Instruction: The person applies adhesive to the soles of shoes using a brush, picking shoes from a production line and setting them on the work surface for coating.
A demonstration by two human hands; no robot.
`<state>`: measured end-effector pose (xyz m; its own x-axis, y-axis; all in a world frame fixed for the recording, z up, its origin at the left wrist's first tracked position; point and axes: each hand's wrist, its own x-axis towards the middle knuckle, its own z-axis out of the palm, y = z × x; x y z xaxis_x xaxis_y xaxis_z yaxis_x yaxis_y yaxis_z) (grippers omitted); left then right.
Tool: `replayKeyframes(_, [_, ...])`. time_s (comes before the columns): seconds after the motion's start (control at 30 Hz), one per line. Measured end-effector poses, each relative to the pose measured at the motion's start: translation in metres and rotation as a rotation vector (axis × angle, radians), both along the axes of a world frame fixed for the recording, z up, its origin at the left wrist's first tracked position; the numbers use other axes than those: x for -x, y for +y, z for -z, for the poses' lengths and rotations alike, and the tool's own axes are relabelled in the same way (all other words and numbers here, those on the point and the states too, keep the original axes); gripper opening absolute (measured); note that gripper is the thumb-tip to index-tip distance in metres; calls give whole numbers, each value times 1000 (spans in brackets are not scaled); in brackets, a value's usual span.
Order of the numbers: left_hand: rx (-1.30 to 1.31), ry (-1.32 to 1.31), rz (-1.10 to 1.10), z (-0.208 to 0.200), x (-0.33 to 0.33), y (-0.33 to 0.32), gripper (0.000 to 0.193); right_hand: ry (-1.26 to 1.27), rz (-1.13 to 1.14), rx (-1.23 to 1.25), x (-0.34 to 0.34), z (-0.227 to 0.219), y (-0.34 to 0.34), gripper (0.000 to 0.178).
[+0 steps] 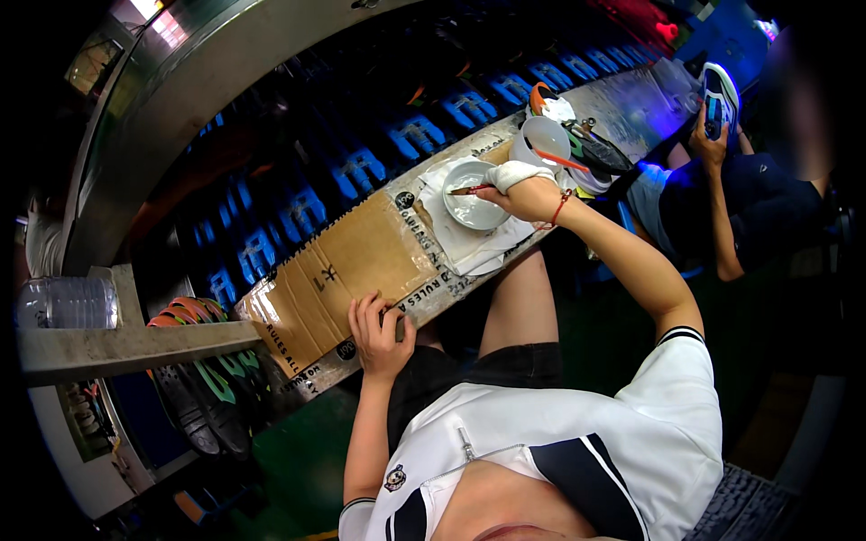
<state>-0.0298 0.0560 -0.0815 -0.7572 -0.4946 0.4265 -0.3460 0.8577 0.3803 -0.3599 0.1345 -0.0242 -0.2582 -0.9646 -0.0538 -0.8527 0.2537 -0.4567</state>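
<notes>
My right hand (pixel 532 197) grips a small brush (pixel 469 190) with a dark red handle, its tip over the inside of a round white bowl (pixel 448 206). A wad of white cloth (pixel 519 173) lies over that hand's fingers. Beneath the bowl is a crumpled white sheet (pixel 469 257). My left hand (pixel 382 338) lies on the near edge of a flat brown cardboard piece (pixel 361 257), fingers apart and slightly bent, holding nothing.
Behind the bowl stands a white tub (pixel 544 137) with an orange-handled tool (pixel 561 161) across it, next to dark shoe parts (pixel 595 149). Blue clamps (pixel 361 171) line the machine beyond the bench. At right, another person's hand (pixel 710 144) holds a shoe (pixel 719 95). Orange-and-green soles (pixel 194 313) hang at left.
</notes>
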Motion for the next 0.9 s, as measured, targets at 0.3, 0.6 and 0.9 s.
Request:
replayKeyframes(0.3, [4,-3,-2,0,1,1,13,5,-198,-223,6,-17,5,38])
replayKeyframes(0.6, [12,-6,0,1,0,-1,14,267,-156,-6,13,-2,-12,28])
replayKeyframes(0.9, [31,-11,-1,1,1,-2,15,863,-358,138,34,-11,-15,12])
